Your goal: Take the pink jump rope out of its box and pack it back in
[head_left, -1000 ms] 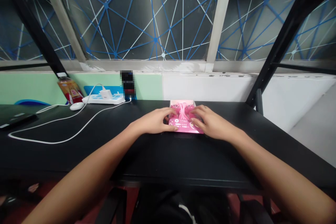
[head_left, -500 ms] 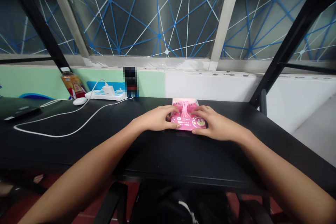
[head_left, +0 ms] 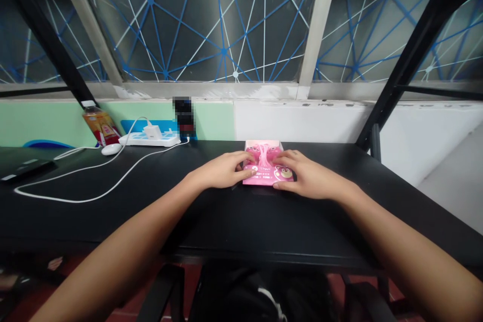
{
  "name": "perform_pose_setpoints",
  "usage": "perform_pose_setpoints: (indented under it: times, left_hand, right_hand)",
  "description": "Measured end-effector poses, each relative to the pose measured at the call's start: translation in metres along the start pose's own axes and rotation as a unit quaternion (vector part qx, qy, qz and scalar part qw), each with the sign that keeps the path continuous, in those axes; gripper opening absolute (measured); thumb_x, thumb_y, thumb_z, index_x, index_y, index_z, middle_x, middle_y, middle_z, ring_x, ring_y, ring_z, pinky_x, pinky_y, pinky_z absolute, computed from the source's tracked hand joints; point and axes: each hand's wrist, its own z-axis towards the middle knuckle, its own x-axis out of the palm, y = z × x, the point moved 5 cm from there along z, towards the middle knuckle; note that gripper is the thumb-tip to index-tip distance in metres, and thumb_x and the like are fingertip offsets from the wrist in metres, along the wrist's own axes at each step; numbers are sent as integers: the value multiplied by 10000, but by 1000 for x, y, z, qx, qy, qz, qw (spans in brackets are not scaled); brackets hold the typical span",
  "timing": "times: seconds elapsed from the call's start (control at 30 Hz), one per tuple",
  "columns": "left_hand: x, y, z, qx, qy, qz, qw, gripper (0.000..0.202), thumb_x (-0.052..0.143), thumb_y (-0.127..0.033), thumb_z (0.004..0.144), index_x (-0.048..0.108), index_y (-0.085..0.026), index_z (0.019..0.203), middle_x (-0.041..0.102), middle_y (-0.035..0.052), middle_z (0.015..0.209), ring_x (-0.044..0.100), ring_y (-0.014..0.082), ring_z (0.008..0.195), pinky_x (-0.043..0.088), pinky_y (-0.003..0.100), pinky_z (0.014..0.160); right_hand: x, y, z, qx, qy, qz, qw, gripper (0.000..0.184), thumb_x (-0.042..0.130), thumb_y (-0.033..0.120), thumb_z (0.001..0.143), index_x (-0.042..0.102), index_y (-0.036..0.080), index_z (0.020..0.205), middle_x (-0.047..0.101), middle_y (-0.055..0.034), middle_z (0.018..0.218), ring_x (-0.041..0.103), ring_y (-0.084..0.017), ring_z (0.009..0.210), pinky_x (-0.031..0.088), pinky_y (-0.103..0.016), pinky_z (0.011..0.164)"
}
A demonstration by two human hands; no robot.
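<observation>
A small pink box (head_left: 268, 175) with a cartoon bear face printed on its front lies on the black table. Its upper part shows a bundle of pink cord (head_left: 264, 155) between two rounded pink pieces. My left hand (head_left: 226, 170) grips the box's left side, thumb on the front and fingers curled over the left pink piece. On the right side, my right hand (head_left: 304, 175) holds it the same way, its thumb along the lower front edge. The fingers partly cover both pink pieces.
A white power strip (head_left: 151, 139) with a plugged-in charger, a white mouse (head_left: 111, 149) and a drink bottle (head_left: 101, 123) stand at the back left. A white cable (head_left: 75, 201) loops over the black table (head_left: 245, 226). Slanted black posts rise on both sides.
The view has shifted slightly, so the surroundings sit a little further left. Both hands stay on the pink box, with hardly any change in their grip.
</observation>
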Motion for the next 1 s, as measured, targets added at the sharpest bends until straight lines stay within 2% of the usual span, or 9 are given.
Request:
perform_pose_setpoints:
  times: [0.3, 0.43, 0.63, 0.8, 0.93, 1.0]
  left_hand:
    - [5, 2, 7, -1, 1, 3, 1000, 383, 493, -461, 927, 577, -235, 1224, 575, 54, 1329, 613, 175, 916, 473, 309, 841]
    - [4, 1, 6, 2, 0, 2, 1000, 389, 490, -468, 925, 577, -231, 1220, 562, 59, 1349, 614, 175, 916, 475, 313, 843]
    - [1, -2, 5, -9, 18, -4, 1000, 473, 577, -511, 871, 559, -229, 1250, 548, 73, 1366, 623, 178, 899, 484, 306, 810]
    - [-2, -6, 5, 0, 22, -13, 1000, 536, 626, -519, 834, 542, -259, 1295, 506, 61, 1414, 593, 221, 1065, 479, 307, 825]
    - [-2, -5, 5, -13, 26, -15, 999, 601, 667, -534, 788, 545, -232, 1293, 542, 92, 1364, 622, 209, 960, 486, 319, 805]
    - [-2, -6, 6, -8, 24, -13, 1000, 619, 689, -527, 767, 542, -235, 1293, 546, 86, 1354, 616, 208, 961, 487, 315, 806]
  right_hand:
    - [1, -7, -2, 12, 8, 11, 1000, 613, 649, 519, 810, 525, 241, 1342, 509, -98, 1361, 435, -312, 1263, 406, -487, 1047]
    - [1, -8, -1, 11, 5, 11, 1000, 573, 642, 514, 819, 542, 250, 1318, 525, -87, 1335, 452, -307, 1240, 408, -487, 1043]
    - [0, -7, -1, 7, 3, 8, 1000, 606, 664, 517, 797, 543, 234, 1318, 506, -101, 1348, 435, -317, 1247, 414, -490, 1037]
    - [-2, -6, -2, 11, -6, 2, 1000, 553, 629, 522, 831, 550, 243, 1302, 528, -106, 1319, 466, -311, 1208, 431, -495, 1013]
    - [-1, -6, -3, -6, 0, 1, 1000, 653, 674, 535, 784, 516, 230, 1340, 468, -107, 1390, 391, -320, 1285, 408, -487, 1045]
    - [-1, -7, -3, 8, -4, 3, 1000, 652, 691, 524, 772, 525, 226, 1327, 482, -112, 1368, 403, -320, 1269, 413, -488, 1036]
